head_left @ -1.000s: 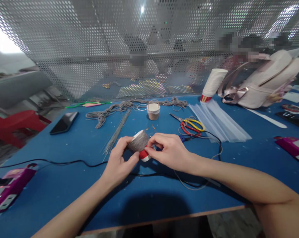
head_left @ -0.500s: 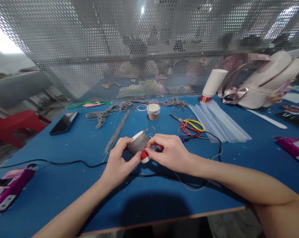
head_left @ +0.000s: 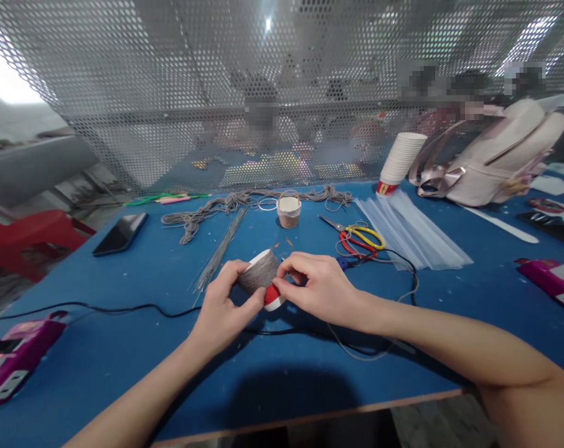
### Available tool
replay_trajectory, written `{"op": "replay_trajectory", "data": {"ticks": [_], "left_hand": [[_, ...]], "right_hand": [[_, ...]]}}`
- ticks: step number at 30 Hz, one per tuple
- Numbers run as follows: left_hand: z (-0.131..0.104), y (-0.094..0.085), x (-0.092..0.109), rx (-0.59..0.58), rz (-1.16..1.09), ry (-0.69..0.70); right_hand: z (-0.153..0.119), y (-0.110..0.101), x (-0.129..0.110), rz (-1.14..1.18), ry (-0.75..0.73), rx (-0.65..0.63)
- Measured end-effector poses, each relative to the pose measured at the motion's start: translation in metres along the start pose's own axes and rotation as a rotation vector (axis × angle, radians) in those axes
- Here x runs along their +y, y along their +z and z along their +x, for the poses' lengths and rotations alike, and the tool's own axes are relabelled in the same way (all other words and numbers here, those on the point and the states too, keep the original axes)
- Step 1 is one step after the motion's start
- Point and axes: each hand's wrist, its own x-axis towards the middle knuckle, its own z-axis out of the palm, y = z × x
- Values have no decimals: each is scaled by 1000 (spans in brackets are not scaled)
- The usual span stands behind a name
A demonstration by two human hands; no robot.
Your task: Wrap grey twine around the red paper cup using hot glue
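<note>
A paper cup (head_left: 258, 274) lies tilted on its side above the table, most of its wall wound with grey cord. A red band (head_left: 271, 294) and a white edge stay uncovered at its near end. My left hand (head_left: 226, 300) is closed around the cup, thumb near the red band and fingers at the far end. At the cup's right side, my right hand (head_left: 314, 287) pinches the grey cord, its fingertips against the wall; the pinched bit is mostly hidden. A loose length of cord (head_left: 363, 357) trails under my right forearm.
Beyond my hands are a small wrapped cup (head_left: 289, 213), scissors (head_left: 352, 235), thin wires (head_left: 222, 249) and bundled cord (head_left: 193, 219). Stacked paper cups (head_left: 402, 163), clear strips (head_left: 415, 230) and a backpack (head_left: 492, 162) are right. A phone (head_left: 121, 234) lies left; a black cable (head_left: 146, 305) crosses the table.
Both hands keep nearly the same grip and place on the cup. The view has shifted very slightly; nothing was let go or picked up.
</note>
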Motion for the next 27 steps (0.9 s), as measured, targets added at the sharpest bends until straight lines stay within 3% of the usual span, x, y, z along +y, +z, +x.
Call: {"op": "replay_trajectory", "data": {"ticks": [15, 27], "left_hand": [[-1, -1, -5, -2, -24, 80], [1, -4, -3, -16, -73, 41]], "right_hand": [[3, -2, 2, 51, 16, 10], [2, -2, 2, 92, 45, -2]]}}
